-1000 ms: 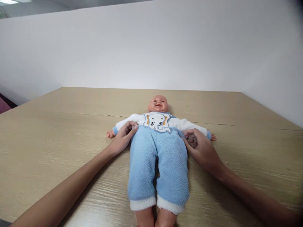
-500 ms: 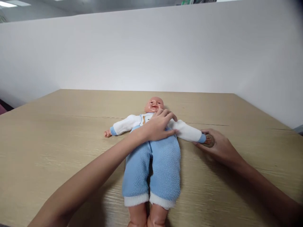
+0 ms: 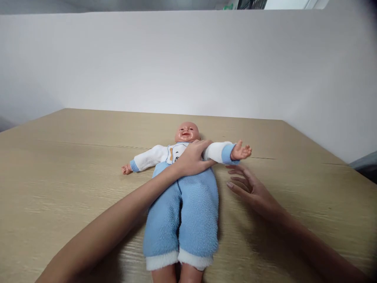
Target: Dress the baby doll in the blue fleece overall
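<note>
A baby doll (image 3: 194, 212) lies on its back on the wooden table, head away from me, in fleecy blue trousers and a white top with blue cuffs. Across its chest lies my left hand (image 3: 194, 157), fingers and thumb closed around the upper part of the white sleeve (image 3: 216, 151) on the right side. That doll arm sticks out to the right and is raised, its small hand (image 3: 240, 151) palm up. Just below it, my right hand (image 3: 250, 188) hovers with fingers apart, holding nothing. The doll's other arm (image 3: 147, 159) stretches out to the left.
The wooden table (image 3: 73, 188) spreads around the doll, with a thin seam running across it. A pale partition wall (image 3: 176, 63) rises behind its far edge. At the far right is a dark grey object (image 3: 366, 165).
My right hand has let go of the doll's hand and opened, dropping slightly. The doll's right-side arm has come up, its small hand now showing. My left hand has closed around the upper sleeve.
</note>
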{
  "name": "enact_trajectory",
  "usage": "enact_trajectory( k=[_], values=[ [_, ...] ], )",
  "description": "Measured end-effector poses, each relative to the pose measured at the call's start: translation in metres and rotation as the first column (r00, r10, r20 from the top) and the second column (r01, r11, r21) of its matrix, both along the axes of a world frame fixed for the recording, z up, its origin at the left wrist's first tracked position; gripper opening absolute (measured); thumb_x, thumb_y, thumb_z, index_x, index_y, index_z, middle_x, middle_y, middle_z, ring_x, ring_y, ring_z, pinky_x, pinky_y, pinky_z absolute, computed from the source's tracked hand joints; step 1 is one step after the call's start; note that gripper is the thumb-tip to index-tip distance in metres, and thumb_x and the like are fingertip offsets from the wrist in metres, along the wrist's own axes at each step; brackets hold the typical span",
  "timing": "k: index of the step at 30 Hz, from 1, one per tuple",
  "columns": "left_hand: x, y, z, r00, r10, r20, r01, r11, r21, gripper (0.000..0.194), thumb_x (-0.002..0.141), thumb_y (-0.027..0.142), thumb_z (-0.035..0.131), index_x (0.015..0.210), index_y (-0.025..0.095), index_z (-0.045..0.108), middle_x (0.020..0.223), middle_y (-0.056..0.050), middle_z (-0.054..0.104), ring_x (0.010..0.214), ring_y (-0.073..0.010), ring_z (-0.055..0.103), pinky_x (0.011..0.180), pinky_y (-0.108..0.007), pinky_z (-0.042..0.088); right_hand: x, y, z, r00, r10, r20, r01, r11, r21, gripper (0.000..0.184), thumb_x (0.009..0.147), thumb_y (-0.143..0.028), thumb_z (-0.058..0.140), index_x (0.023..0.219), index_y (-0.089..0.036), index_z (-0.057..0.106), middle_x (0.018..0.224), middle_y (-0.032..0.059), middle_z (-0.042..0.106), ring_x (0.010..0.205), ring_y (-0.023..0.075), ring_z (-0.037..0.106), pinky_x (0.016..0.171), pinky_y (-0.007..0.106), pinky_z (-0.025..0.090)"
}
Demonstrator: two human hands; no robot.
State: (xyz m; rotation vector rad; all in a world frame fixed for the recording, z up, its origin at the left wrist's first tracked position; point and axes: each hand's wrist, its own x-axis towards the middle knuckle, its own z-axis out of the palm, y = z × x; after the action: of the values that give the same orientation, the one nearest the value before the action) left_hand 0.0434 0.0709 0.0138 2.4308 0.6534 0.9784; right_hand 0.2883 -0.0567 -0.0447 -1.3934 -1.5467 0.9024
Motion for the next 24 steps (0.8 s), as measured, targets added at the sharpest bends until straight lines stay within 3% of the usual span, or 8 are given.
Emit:
enact_trajectory(
  k=[3, 5, 7, 9, 13, 16, 20, 24],
  values=[
    [-0.01, 0.001, 0.001, 0.97, 0.038, 0.24, 0.008, 0.982, -0.188, 0.031, 0.092, 0.04, 0.071, 0.114, 0.019, 0.069, 0.118, -0.01, 0.077, 0.111, -0.0306, 0.068, 0.102, -0.044, 0.052, -0.019, 0.006, 0.0, 0.979, 0.133, 0.152, -0.144, 0.988, 0.058, 0.056, 0.104, -0.064, 0.065, 0.149, -0.031, 0.06, 0.157, 0.0123, 0.059, 0.147, 0.0363, 0.053, 0.129, 0.062, 0.037],
    [-0.018, 0.003, 0.002, 0.919, 0.13, 0.373, -0.007, 0.949, -0.314, 0.035, 0.091, 0.043, 0.072, 0.116, 0.019, 0.071, 0.125, -0.01, 0.078, 0.12, -0.0324, 0.068, 0.109, -0.045, 0.051, -0.039, 0.011, 0.004, 0.975, 0.186, 0.118, -0.193, 0.98, 0.052, 0.056, 0.105, -0.068, 0.06, 0.144, -0.028, 0.065, 0.151, 0.0131, 0.063, 0.145, 0.0367, 0.054, 0.129, 0.062, 0.035],
    [-0.027, 0.005, 0.002, 0.851, 0.22, 0.476, 0.005, 0.904, -0.427, 0.037, 0.09, 0.047, 0.074, 0.113, 0.018, 0.073, 0.127, -0.011, 0.078, 0.126, -0.0341, 0.068, 0.115, -0.046, 0.048, -0.063, 0.02, 0.008, 0.982, 0.159, -0.098, -0.163, 0.986, -0.035, 0.057, 0.101, -0.071, 0.065, 0.137, -0.027, 0.069, 0.15, 0.0115, 0.065, 0.144, 0.0369, 0.054, 0.13, 0.06, 0.033],
    [-0.036, 0.008, 0.0, 0.769, 0.291, 0.57, 0.052, 0.859, -0.509, 0.04, 0.089, 0.053, 0.077, 0.109, 0.018, 0.075, 0.125, -0.01, 0.079, 0.131, -0.0351, 0.066, 0.119, -0.047, 0.046, -0.087, 0.032, 0.01, 0.931, 0.065, -0.359, -0.12, 0.984, -0.134, 0.057, 0.094, -0.071, 0.075, 0.131, -0.028, 0.072, 0.149, 0.008, 0.067, 0.145, 0.0368, 0.053, 0.131, 0.057, 0.03],
    [-0.054, 0.017, -0.003, 0.606, 0.404, 0.686, 0.194, 0.761, -0.62, 0.051, 0.084, 0.066, 0.083, 0.103, 0.02, 0.074, 0.109, -0.007, 0.081, 0.13, -0.0366, 0.068, 0.115, -0.047, 0.052, -0.129, 0.06, 0.014, 0.823, 0.09, -0.561, -0.203, 0.969, -0.142, 0.053, 0.091, -0.073, 0.073, 0.115, -0.026, 0.079, 0.133, 0.0063, 0.078, 0.136, 0.0354, 0.063, 0.123, 0.051, 0.045],
    [-0.066, 0.024, -0.003, 0.549, 0.447, 0.706, 0.312, 0.674, -0.67, 0.056, 0.088, 0.072, 0.078, 0.107, 0.021, 0.073, 0.102, -0.008, 0.081, 0.128, -0.0377, 0.07, 0.111, -0.049, 0.057, -0.15, 0.072, 0.016, 0.765, 0.134, -0.63, -0.267, 0.956, -0.12, 0.053, 0.094, -0.073, 0.067, 0.115, -0.027, 0.079, 0.126, 0.0071, 0.08, 0.127, 0.0342, 0.068, 0.113, 0.049, 0.054],
    [-0.08, 0.031, -0.003, 0.477, 0.442, 0.76, 0.457, 0.614, -0.644, 0.056, 0.098, 0.071, 0.064, 0.127, 0.022, 0.071, 0.127, -0.008, 0.08, 0.142, -0.0356, 0.064, 0.116, -0.051, 0.056, -0.157, 0.072, 0.01, 0.821, 0.256, -0.509, -0.311, 0.95, -0.024, 0.053, 0.102, -0.073, 0.055, 0.123, -0.029, 0.075, 0.121, 0.0064, 0.08, 0.117, 0.0319, 0.071, 0.108, 0.05, 0.057],
    [-0.093, 0.042, -0.008, 0.401, 0.46, 0.792, 0.47, 0.638, -0.609, 0.054, 0.096, 0.069, 0.068, 0.129, 0.026, 0.072, 0.134, -0.004, 0.079, 0.147, -0.0367, 0.06, 0.116, -0.052, 0.057, -0.152, 0.068, 0.001, 0.9, 0.296, -0.32, -0.298, 0.954, 0.044, 0.044, 0.097, -0.071, 0.07, 0.106, -0.028, 0.076, 0.111, 0.0052, 0.074, 0.114, 0.0308, 0.066, 0.114, 0.049, 0.05]
  ],
)
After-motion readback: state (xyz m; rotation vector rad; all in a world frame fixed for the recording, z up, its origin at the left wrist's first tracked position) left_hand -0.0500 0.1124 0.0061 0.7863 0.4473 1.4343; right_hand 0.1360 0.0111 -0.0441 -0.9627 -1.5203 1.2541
